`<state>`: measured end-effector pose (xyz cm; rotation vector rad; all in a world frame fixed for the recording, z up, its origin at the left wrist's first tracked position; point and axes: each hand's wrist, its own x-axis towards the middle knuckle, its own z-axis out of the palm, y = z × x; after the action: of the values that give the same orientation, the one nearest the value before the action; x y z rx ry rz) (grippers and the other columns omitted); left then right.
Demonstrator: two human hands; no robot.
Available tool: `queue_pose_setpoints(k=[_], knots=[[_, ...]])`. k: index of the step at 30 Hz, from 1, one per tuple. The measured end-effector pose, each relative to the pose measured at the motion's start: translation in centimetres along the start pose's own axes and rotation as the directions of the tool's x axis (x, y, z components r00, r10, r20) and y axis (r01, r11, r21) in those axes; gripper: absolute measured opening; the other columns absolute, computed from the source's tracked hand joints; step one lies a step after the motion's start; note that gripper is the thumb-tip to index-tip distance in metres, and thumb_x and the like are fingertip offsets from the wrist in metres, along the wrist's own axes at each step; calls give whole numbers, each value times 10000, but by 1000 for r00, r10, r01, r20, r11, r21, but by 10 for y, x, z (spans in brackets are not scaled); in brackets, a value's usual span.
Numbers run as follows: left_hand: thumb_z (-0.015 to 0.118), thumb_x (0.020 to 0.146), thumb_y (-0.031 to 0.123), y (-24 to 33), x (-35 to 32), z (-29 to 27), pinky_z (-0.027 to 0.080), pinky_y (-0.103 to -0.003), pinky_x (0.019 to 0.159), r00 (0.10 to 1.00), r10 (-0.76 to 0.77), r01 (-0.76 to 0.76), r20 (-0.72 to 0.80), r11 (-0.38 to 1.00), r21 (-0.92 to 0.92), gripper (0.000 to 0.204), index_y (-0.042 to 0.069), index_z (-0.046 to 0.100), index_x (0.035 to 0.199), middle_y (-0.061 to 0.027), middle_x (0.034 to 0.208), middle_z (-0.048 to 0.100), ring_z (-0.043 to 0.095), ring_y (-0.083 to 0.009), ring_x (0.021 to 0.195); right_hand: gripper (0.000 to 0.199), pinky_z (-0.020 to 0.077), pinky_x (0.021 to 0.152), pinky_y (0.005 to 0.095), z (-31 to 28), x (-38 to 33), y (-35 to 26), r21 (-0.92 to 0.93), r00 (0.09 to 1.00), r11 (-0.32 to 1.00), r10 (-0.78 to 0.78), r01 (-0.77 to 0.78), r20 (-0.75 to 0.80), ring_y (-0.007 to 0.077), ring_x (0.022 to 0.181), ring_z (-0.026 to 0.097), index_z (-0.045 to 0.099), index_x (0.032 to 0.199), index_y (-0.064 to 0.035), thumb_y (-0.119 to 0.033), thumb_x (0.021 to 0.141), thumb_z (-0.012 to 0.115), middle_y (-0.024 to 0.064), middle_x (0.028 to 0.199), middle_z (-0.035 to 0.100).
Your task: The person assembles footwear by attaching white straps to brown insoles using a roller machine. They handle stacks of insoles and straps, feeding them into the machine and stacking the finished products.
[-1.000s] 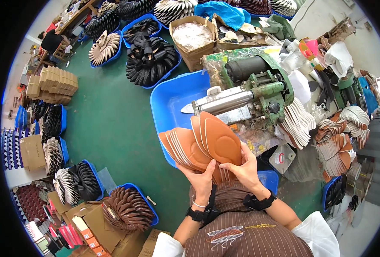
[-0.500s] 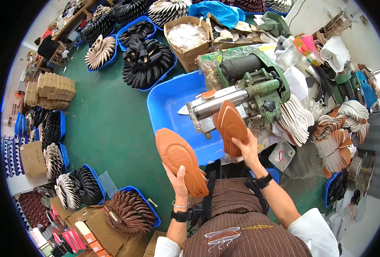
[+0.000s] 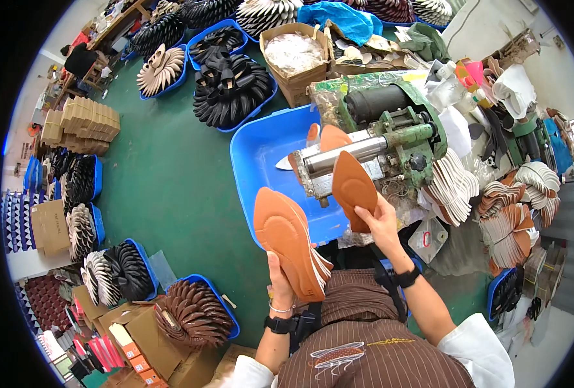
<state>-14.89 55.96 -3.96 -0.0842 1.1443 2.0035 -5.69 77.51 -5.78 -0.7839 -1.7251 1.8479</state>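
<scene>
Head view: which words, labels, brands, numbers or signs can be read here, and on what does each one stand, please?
None can be read with certainty.
Brown striped apron: yellow lettering, too small.
Tan insole stack in the left hand: faint heel marking, too small.
Cardboard box at left: dark print, blurred.
Orange boxes at lower left: pale labels, too small.

Insoles [image 3: 280, 229]: smooth, matt, leather-like. Machine roller [image 3: 348, 157]: glossy metal. Tub [image 3: 251, 155]: smooth plastic. Apron [image 3: 377, 363]: matt cloth.

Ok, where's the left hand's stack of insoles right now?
In the head view, the stack of insoles is in the left hand, just below centre, left of the right hand and overlapping the blue tub's near edge.
</scene>
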Motion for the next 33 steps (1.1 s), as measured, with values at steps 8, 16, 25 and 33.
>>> queue_pose_setpoints(k=[8, 16, 25, 33], knots=[[723, 847, 341, -10, 6, 16, 343, -380, 1066, 947, 318, -276, -55, 887, 370, 879, 57, 162, 1462, -118, 1337, 400, 397, -228, 1259, 319, 559, 662, 286, 10, 2, -14, 140, 905, 895, 423, -424, 41, 147, 780, 668, 578, 1143, 13, -204, 919, 643, 82, 921, 668], [805, 790, 194, -11, 3, 37, 421, -383, 1007, 965, 263, -248, -19, 929, 274, 966, 73, 86, 1423, -175, 1376, 343, 463, -253, 1219, 719, 513, 797, 317, 30, -31, -54, -341, 927, 921, 282, -189, 247, 193, 939, 633, 536, 1213, 10, -319, 665, 866, 126, 1071, 660], [829, 724, 130, -2, 16, 34, 483, -334, 929, 996, 34, -52, 78, 968, 245, 692, -24, 453, 1284, -108, 1184, 604, 578, -190, 1095, 614, 508, 923, 310, 22, -34, -66, 108, 946, 946, 288, -304, 147, 153, 1028, 625, 462, 1216, 2, -54, 728, 831, 107, 1136, 634], [721, 776, 119, -5, 18, 36, 428, -389, 1014, 990, -127, 129, 65, 991, -27, 638, -14, 435, 1331, -116, 1278, 545, 531, -245, 1182, 341, 473, 929, 280, 19, -43, -66, 308, 967, 917, 254, -252, 35, 129, 1051, 589, 485, 1168, 1, -3, 878, 665, 93, 1143, 617]])
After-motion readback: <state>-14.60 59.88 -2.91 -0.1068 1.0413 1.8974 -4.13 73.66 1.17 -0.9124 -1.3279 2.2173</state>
